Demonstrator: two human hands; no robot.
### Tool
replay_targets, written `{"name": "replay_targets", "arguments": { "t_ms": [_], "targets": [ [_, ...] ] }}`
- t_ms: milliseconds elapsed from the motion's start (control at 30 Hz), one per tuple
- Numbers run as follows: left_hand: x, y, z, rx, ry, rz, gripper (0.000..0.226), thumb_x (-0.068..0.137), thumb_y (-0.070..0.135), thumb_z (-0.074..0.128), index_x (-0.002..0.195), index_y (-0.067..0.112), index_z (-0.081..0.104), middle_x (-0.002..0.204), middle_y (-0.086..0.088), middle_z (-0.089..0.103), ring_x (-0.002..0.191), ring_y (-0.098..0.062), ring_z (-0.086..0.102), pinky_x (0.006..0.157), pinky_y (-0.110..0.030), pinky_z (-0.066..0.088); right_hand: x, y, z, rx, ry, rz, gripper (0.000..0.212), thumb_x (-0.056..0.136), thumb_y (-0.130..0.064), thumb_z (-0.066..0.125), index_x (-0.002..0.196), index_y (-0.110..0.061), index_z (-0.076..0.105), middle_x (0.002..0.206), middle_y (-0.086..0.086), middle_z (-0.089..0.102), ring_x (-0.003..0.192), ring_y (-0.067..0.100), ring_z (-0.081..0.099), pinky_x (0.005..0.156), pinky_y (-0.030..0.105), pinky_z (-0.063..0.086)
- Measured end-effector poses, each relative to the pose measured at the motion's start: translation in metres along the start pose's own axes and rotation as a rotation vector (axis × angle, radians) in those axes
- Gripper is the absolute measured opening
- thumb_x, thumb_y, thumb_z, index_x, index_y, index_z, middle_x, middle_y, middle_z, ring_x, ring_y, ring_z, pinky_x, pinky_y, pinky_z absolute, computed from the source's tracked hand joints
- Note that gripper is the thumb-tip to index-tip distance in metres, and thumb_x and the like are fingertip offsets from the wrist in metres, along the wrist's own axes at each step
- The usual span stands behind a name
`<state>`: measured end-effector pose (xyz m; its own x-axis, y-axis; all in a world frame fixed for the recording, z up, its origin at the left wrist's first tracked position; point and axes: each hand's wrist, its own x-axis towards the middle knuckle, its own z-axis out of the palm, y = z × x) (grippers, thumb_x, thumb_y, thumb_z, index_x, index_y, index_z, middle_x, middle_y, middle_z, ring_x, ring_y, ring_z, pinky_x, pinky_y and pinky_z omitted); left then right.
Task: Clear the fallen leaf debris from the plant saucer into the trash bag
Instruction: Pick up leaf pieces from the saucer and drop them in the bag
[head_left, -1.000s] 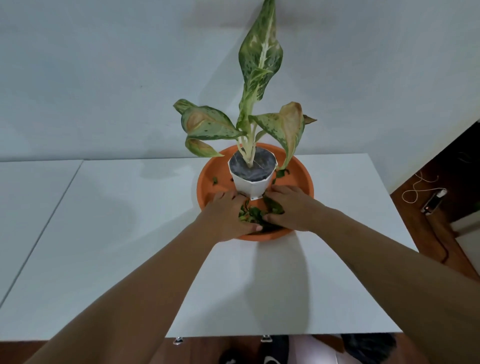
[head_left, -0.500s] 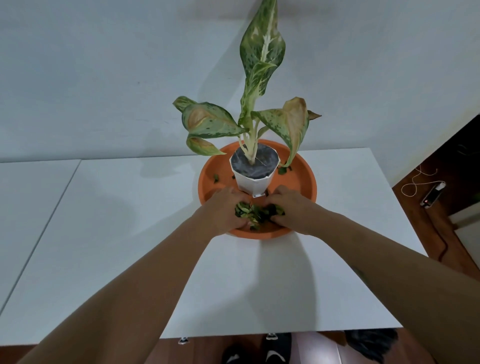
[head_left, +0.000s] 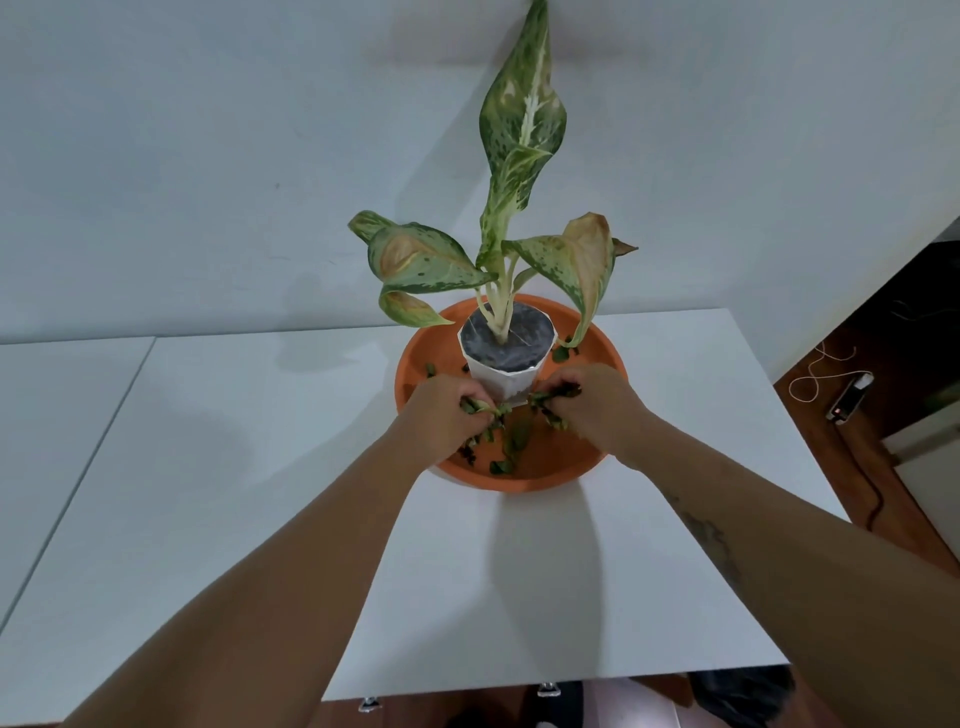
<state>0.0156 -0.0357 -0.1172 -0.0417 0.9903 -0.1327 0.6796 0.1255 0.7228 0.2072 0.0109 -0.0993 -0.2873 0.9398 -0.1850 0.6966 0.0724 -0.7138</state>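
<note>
An orange plant saucer (head_left: 597, 465) stands on the white table (head_left: 260, 467) with a white pot (head_left: 506, 376) and a variegated plant (head_left: 522, 135) in it. My left hand (head_left: 441, 415) and my right hand (head_left: 597, 402) are over the saucer's near half, just in front of the pot. Each hand is closed on a bunch of green leaf debris. More leaf debris (head_left: 511, 441) lies loose on the saucer between and below the hands, and small bits sit at the left (head_left: 430, 370) and right (head_left: 563, 352) of the pot. No trash bag is in view.
The table's right edge drops to a wooden floor where a small device with a white cord (head_left: 849, 397) lies. A seam (head_left: 78, 452) divides the table from another white surface on the left. A wall stands close behind the plant. Something dark (head_left: 743, 696) lies below the table's near edge.
Both hands have lifted apart from the pile they had gathered, each now pinching leaf bits. Some debris has dropped back onto the saucer between them.
</note>
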Motion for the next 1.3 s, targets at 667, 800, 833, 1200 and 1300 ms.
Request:
{"name": "replay_targets", "arguments": {
  "t_ms": [667, 800, 833, 1200, 1300],
  "targets": [
    [-0.006, -0.001, -0.01, -0.635, 0.032, -0.23, 0.009, 0.083, 0.016, 0.074, 0.093, 0.017, 0.077, 0.094, -0.004, 0.076, 0.09, -0.018, 0.069, 0.084, -0.031, 0.054, -0.037, -0.01, 0.016, 0.965, 0.172, 0.365, 0.014, 0.087, -0.003, 0.064, 0.078, -0.009, 0.071, 0.087, 0.013, 0.074, 0.082, 0.024, 0.069, 0.081, 0.033, 0.056],
    [-0.006, 0.002, -0.006, -0.732, 0.01, -0.238, 0.009, 0.085, 0.015, 0.073, 0.093, 0.014, 0.077, 0.092, -0.005, 0.076, 0.085, -0.017, 0.068, 0.076, -0.027, 0.054, -0.044, -0.01, 0.013, 1.043, 0.206, 0.374, 0.012, 0.089, 0.0, 0.061, 0.083, -0.007, 0.07, 0.083, 0.009, 0.074, 0.072, 0.017, 0.07, 0.07, 0.026, 0.055],
    [-0.007, 0.004, -0.005, -0.751, 0.005, -0.241, 0.009, 0.085, 0.014, 0.073, 0.093, 0.013, 0.076, 0.088, -0.003, 0.076, 0.082, -0.015, 0.069, 0.071, -0.024, 0.054, -0.045, -0.01, 0.012, 1.054, 0.209, 0.376, 0.012, 0.089, 0.0, 0.06, 0.084, -0.006, 0.07, 0.082, 0.008, 0.074, 0.07, 0.016, 0.071, 0.067, 0.025, 0.055],
    [-0.012, 0.035, 0.027, -0.858, -0.11, -0.236, 0.009, 0.087, 0.013, 0.071, 0.095, 0.009, 0.075, 0.095, -0.01, 0.077, 0.095, -0.026, 0.073, 0.089, -0.04, 0.057, -0.069, 0.007, -0.015, 1.16, 0.259, 0.342, 0.01, 0.091, 0.004, 0.055, 0.089, 0.002, 0.064, 0.087, 0.014, 0.069, 0.075, 0.02, 0.067, 0.07, 0.023, 0.058],
    [-0.014, 0.05, 0.041, -0.915, -0.144, -0.256, 0.011, 0.088, 0.01, 0.069, 0.098, 0.006, 0.073, 0.094, -0.012, 0.076, 0.086, -0.025, 0.072, 0.076, -0.038, 0.06, -0.078, 0.018, -0.028, 1.157, 0.283, 0.339, 0.01, 0.091, 0.004, 0.055, 0.092, 0.004, 0.065, 0.091, 0.014, 0.068, 0.079, 0.019, 0.067, 0.069, 0.02, 0.057]
  ]
}}
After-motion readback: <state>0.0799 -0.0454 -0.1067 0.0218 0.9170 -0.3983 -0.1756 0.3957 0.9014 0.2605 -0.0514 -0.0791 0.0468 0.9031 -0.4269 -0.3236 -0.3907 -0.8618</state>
